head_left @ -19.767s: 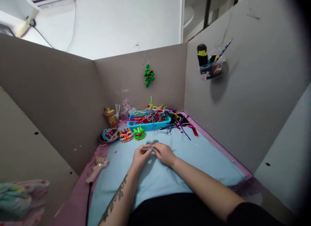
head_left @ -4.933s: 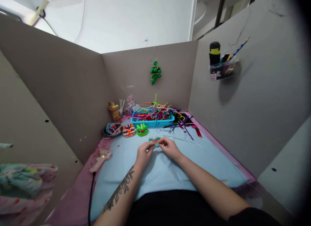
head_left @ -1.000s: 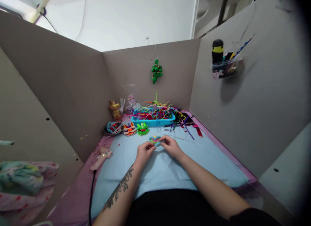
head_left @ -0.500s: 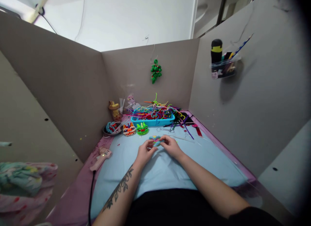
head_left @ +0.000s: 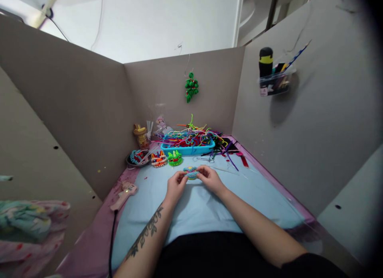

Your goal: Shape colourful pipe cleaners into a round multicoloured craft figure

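Observation:
A small blue pipe-cleaner figure (head_left: 191,173) with yellow and pink bits is held between my two hands, just above the light blue cloth (head_left: 206,210). My left hand (head_left: 176,185) pinches its left end between thumb and fingers. At its right end, my right hand (head_left: 211,178) grips it in the same way. Beyond my hands sit an orange-and-white pipe-cleaner animal head (head_left: 158,159) and a green one (head_left: 175,158) with a pale horn. A pair of scissors (head_left: 206,160) lies behind my right hand.
A blue tray (head_left: 188,151) heaped with colourful pipe cleaners stands at the back. Left are a dark bowl (head_left: 138,161), a tan cup (head_left: 141,137) and a pink glue gun (head_left: 124,196) with a black cord. Grey panels (head_left: 185,110) enclose the table; a clear bin (head_left: 277,82) hangs right.
The blue figure has turned so that more of its blue front shows. My left hand has shifted slightly left, its fingers now at the figure's edge.

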Motion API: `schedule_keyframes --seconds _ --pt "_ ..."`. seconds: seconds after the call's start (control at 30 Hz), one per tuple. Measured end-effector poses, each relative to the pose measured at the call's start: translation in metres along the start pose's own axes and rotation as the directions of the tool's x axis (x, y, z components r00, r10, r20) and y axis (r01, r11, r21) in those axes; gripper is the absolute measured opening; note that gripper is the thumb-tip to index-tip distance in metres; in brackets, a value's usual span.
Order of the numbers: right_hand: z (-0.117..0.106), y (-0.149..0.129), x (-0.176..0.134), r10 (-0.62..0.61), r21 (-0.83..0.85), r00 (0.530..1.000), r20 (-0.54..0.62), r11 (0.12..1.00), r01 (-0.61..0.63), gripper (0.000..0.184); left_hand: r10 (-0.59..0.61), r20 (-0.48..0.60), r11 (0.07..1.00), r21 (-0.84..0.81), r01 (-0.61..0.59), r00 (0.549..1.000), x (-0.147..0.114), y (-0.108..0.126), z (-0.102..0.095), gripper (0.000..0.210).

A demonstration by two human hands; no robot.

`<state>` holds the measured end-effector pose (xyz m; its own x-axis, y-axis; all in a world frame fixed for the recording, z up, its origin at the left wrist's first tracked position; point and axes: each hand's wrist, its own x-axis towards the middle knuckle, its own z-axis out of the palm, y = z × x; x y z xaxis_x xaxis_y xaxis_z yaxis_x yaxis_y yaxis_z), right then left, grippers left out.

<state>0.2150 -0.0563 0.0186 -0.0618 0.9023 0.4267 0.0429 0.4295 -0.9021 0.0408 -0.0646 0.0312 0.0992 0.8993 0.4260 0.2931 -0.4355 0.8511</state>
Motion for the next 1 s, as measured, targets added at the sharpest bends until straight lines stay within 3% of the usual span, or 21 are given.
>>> schedule_keyframes --seconds 0.27,0.5,0.73,1.0 --pt "-0.001 -0.001 0.0 -0.023 -0.064 0.999 -0.026 0.998 0.021 0.012 -0.014 0.018 1.0 -0.018 0.015 1.0 0.0 0.0 0.0 0.023" --pt "0.004 -0.011 -0.006 -0.008 -0.077 0.993 0.122 0.997 0.017 0.012 0.063 0.187 0.997 0.042 -0.072 0.98 -0.004 0.007 0.001 0.027" --pt "0.004 -0.008 -0.005 0.057 -0.025 0.993 0.106 0.998 -0.054 0.021 0.069 0.121 0.991 0.102 -0.082 0.99 -0.007 0.008 -0.002 0.018" --pt "-0.011 -0.005 0.028 0.092 -0.245 0.978 0.189 0.969 -0.044 0.011 0.078 0.188 0.958 0.257 -0.126 0.979 -0.008 0.003 0.0 0.015"
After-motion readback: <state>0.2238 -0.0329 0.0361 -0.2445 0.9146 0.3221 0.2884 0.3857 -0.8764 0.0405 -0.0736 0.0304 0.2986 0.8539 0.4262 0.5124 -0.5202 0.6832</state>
